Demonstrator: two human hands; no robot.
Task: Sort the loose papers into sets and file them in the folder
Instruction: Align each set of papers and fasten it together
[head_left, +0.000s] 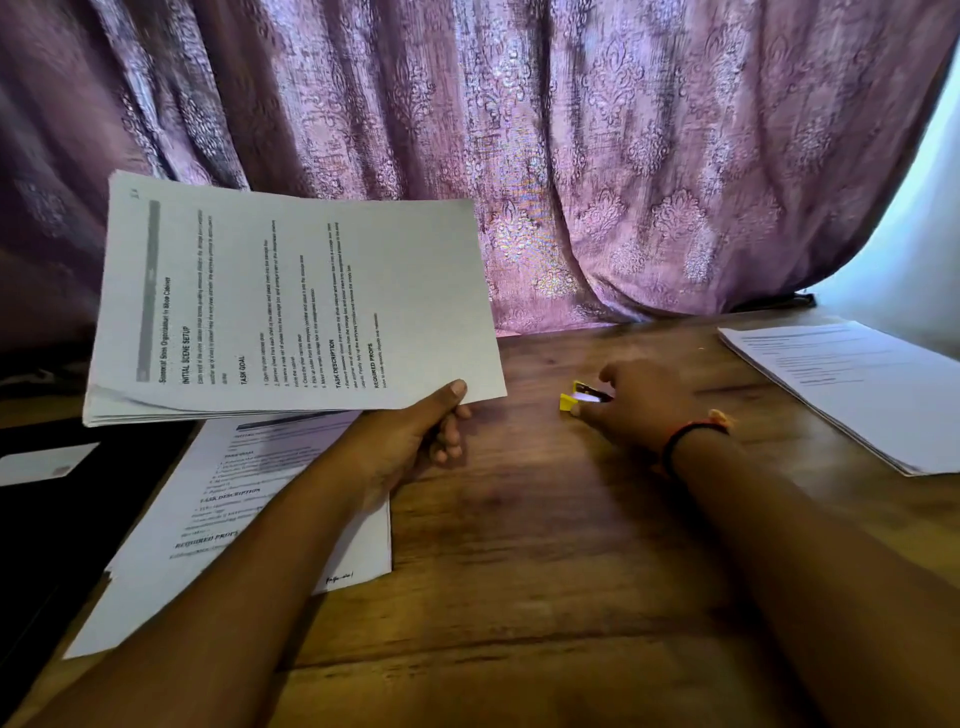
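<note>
My left hand (415, 441) holds a stack of printed papers (291, 301) up above the table, thumb on the top sheet near its lower right corner. Beneath it a second pile of printed sheets (208, 530) lies on the wooden table (545, 545) at the left. A third pile of papers (857, 384) lies at the far right. My right hand (639, 405) rests on the table with its fingers around a small yellow stapler (576, 397), which is blurred. I cannot make out a folder for certain.
A purple patterned curtain (571, 156) hangs along the table's back edge. A dark surface with a small white card (47, 462) lies at the left edge.
</note>
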